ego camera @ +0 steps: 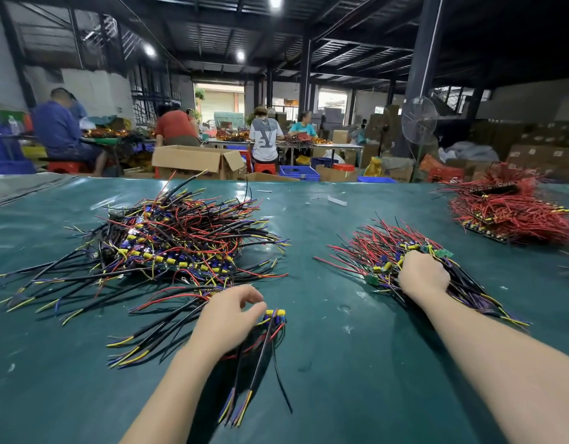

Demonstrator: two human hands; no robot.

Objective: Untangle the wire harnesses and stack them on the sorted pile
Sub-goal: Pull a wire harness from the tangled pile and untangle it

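Note:
A big tangled heap of wire harnesses (167, 238), black, red, yellow and blue, lies on the green table at the left. My left hand (227, 317) grips a small bunch of harnesses (270, 328) near the front, its black leads trailing toward me. The sorted pile (388, 251), with red leads fanned to the left and black leads to the right, lies right of centre. My right hand (424, 277) rests on top of that pile with fingers curled down into the harnesses; what they hold is hidden.
The green table (324, 363) spreads wide around both arms. Another stack of red-wired boards (513, 213) sits at the far right. Small white scraps (337, 200) lie near the far edge. Beyond it, people sit at benches among cardboard boxes, blue crates and a standing fan.

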